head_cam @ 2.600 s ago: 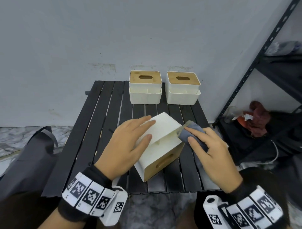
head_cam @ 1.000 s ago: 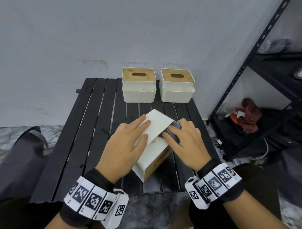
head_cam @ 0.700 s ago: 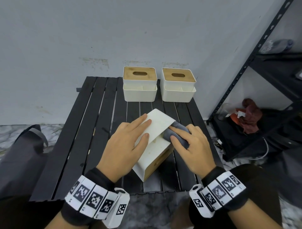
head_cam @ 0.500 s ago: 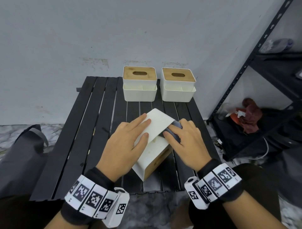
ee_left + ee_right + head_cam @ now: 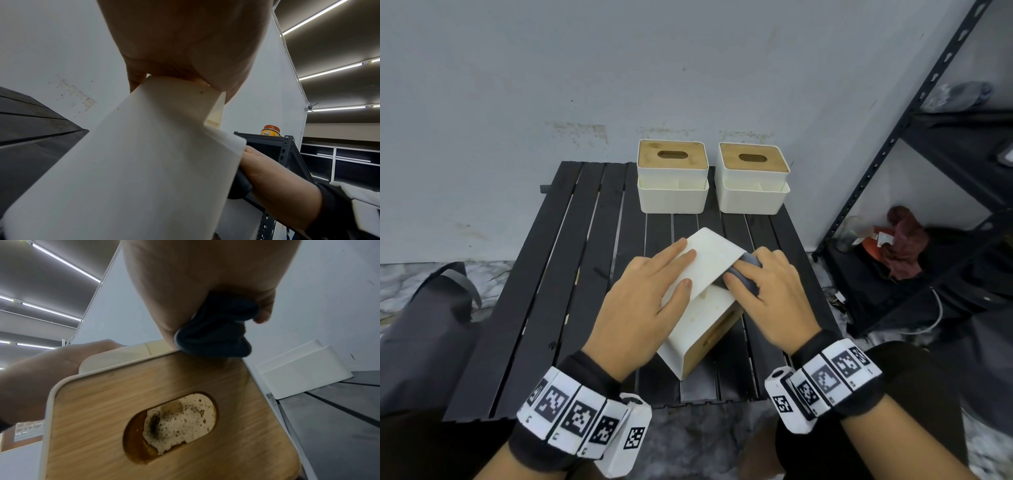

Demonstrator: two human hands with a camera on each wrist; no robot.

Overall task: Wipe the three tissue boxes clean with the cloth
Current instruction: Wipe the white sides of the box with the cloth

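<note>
The slatted table (image 5: 571, 274) is carrying a tipped tissue box (image 5: 709, 274) at centre, its long axis running from 7 toward 1 o'clock. The left hand (image 5: 643, 308) is pressing flat, fingers straight, at 9 o'clock; the right hand (image 5: 770, 294), nearer the unwiped side, is gripping the cloth (image 5: 743, 277) at 3 o'clock.

Bench (image 5: 571, 274): black slats, set against a grey wall (image 5: 517, 85)
Shelf rack (image 5: 914, 113): black metal — at right
Rag (image 5: 902, 246): dark red, on low shelf
Bag (image 5: 424, 318): grey — floor, left
</note>
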